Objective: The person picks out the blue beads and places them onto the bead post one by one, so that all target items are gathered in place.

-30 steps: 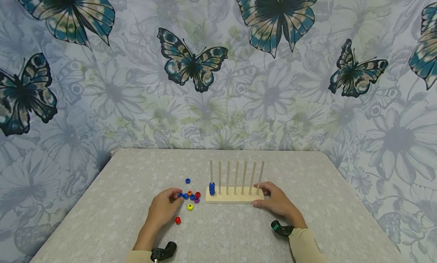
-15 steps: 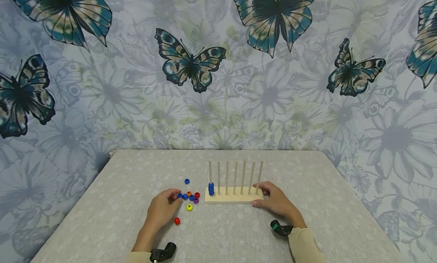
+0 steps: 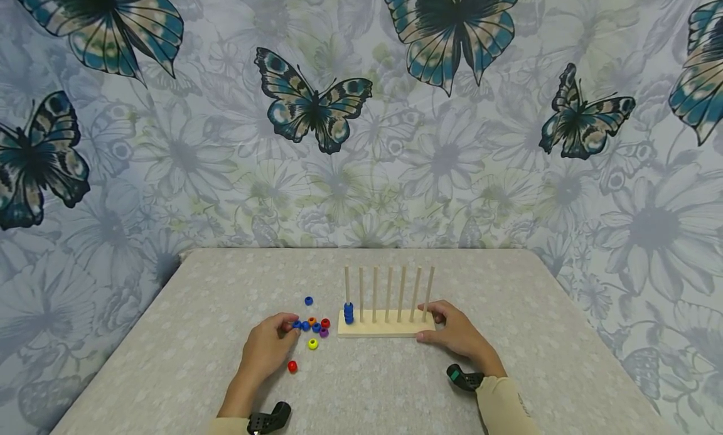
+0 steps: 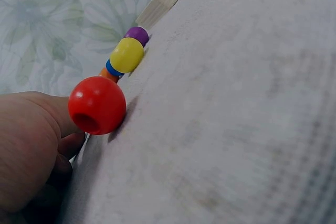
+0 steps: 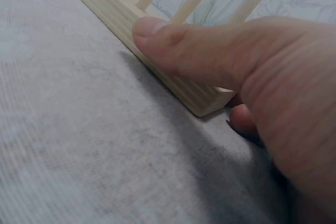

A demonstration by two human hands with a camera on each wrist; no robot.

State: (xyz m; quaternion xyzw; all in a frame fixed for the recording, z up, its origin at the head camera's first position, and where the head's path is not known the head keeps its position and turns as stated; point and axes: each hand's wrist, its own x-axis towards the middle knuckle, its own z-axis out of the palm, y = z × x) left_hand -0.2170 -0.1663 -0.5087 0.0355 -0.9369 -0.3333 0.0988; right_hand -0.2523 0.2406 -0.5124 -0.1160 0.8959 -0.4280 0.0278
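The left hand (image 3: 268, 345) pinches a round blue bead (image 3: 297, 324) left of the pale wooden seven-peg rack (image 3: 386, 329), which runs left-to-right (its blue-beaded peg (image 3: 348, 313) nearer that hand); the right hand (image 3: 459, 330) grips the opposite end.

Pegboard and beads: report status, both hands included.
Left hand pinching a blue bead. Right hand gripping the pegboard's right end. Three stacked blue beads on the leftmost peg. Loose beads between left hand and pegboard.
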